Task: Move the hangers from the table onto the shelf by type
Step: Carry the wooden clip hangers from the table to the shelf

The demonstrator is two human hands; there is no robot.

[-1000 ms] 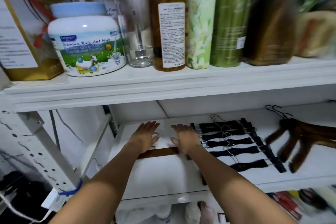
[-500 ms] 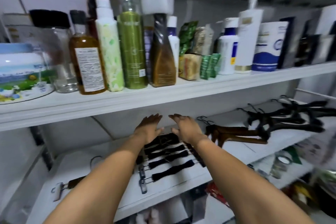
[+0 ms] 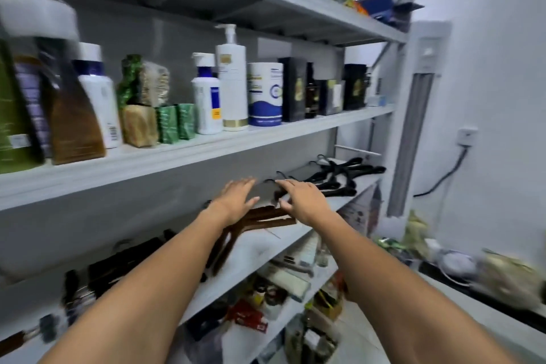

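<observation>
Three groups of hangers lie on the white middle shelf [image 3: 257, 248]. Black clip hangers [image 3: 118, 266] are at the left, blurred. Brown wooden hangers [image 3: 266, 217] lie in the middle. Black plastic hangers [image 3: 345, 177] sit at the far right end. My left hand [image 3: 236, 201] hovers over the wooden hangers with its fingers straight and spread, holding nothing. My right hand [image 3: 301, 198] is beside it, fingers spread and slightly bent above the wooden hangers' right end, holding nothing. Whether either hand touches a hanger is unclear.
The shelf above carries bottles [image 3: 230, 80], a white tub [image 3: 264, 94], green packets [image 3: 174, 122] and dark boxes [image 3: 294, 89]. The shelf below holds mixed clutter [image 3: 280, 284]. A white upright unit [image 3: 413, 127] stands right of the rack, with a wall socket [image 3: 466, 136] beyond.
The view has swung right along the rack. Both hands have moved from the clip hangers at the left to above the brown wooden hangers, staying empty.
</observation>
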